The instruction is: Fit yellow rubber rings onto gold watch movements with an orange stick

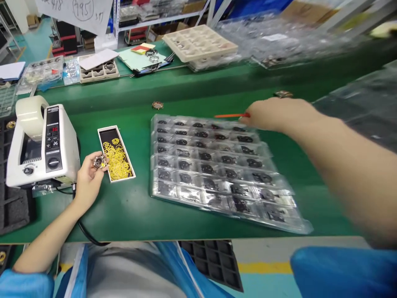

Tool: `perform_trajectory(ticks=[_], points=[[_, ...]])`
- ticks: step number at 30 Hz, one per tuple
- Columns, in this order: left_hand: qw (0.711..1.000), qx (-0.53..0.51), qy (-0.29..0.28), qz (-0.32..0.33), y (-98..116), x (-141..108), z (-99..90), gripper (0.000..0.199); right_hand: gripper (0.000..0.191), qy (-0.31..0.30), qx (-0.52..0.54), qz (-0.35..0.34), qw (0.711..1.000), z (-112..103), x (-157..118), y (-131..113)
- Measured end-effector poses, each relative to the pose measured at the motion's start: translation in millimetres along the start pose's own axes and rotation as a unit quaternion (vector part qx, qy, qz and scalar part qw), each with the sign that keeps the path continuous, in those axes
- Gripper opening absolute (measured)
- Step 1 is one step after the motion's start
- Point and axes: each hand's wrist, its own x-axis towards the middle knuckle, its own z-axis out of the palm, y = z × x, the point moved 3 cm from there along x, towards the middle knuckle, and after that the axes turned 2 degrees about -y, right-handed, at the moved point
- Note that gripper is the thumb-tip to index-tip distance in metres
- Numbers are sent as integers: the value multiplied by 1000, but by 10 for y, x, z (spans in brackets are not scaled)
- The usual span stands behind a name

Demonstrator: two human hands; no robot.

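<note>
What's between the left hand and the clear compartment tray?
In the head view, the narrow box of yellow rings lies beside the left hand, which holds a round metal part; then green tabletop up to the tray.

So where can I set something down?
Between the yellow-ring box and clear tray, down to the table's near edge. Another patch sits behind the box, left of the loose watch part. Crowded around the tape dispenser and left hand.
</note>
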Motion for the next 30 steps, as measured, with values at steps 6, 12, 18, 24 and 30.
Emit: perform_trajectory(ticks=[6,12,18,24,30], points=[[986,-112,-45,-116,-7,-11,42,39,20,-61,236,-190,951,-174,-982,-1027],[979,-141,-89,-118,-15,-50,66,48,35,-150,486,-296,809,115,-1838,-1896],[985,-87,-120,-83,4,-92,116,55,17,-197,547,-248,775,239,-1972,-2072],[988,-80,-124,-55,-2,-127,157,48,12,-223,542,-237,775,268,-1990,-2078],[990,-49,-126,-40,44,-142,182,47,16,-230,551,-242,765,279,-1999,-2072]])
